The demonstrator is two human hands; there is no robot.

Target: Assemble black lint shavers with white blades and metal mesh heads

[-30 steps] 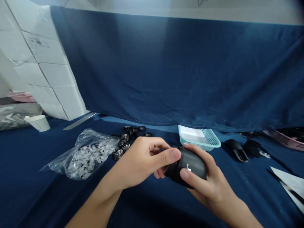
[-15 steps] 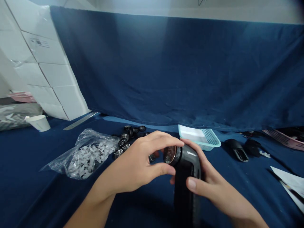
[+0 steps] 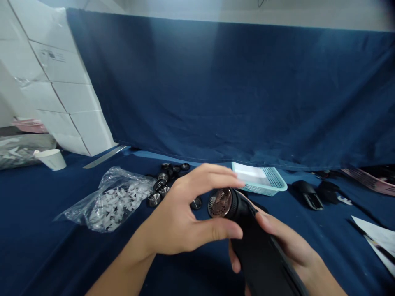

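Observation:
I hold a black handheld lint shaver (image 3: pixel 262 255) low in the middle, its round metal mesh head (image 3: pixel 219 203) turned to the left. My right hand (image 3: pixel 286 246) grips the body from underneath. My left hand (image 3: pixel 188 218) curls around the head's ring, forefinger above it and thumb below, pinching the rim. Behind my left hand a heap of round black and silver caps (image 3: pixel 166 183) lies on the blue cloth.
A clear bag of small white parts (image 3: pixel 111 201) lies at left, a white paper cup (image 3: pixel 52 159) farther left by white cartons (image 3: pixel 58 82). A pale teal basket (image 3: pixel 259 179) sits behind the shaver; two black shaver parts (image 3: pixel 314 192) and papers (image 3: pixel 379 242) lie right.
The shaver has swung round from lying sideways in my hands: its mesh head now shows and its body points toward me. My left fingers moved from its end onto the head's ring.

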